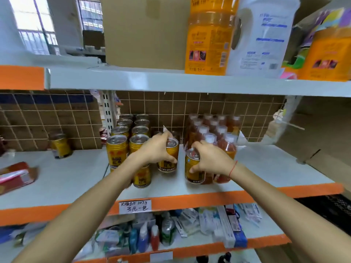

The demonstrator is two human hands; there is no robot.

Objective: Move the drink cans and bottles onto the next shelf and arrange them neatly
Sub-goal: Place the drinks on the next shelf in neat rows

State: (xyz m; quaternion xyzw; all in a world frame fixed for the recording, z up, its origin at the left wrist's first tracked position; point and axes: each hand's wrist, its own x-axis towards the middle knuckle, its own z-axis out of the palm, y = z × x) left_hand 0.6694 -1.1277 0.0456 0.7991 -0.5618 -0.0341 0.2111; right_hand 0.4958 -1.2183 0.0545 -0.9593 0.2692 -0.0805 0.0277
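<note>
Fingers of each hand, left [154, 149] and right [210, 160], curl round one yellow can.

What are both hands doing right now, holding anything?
Left hand: grips a yellow can on the shelf.
Right hand: grips another yellow can beside the bottles.

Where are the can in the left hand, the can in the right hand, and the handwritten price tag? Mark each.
Can in the left hand [170, 160]: head view, label.
Can in the right hand [191, 172]: head view, label.
Handwritten price tag [135, 206]: head view, centre.
</note>
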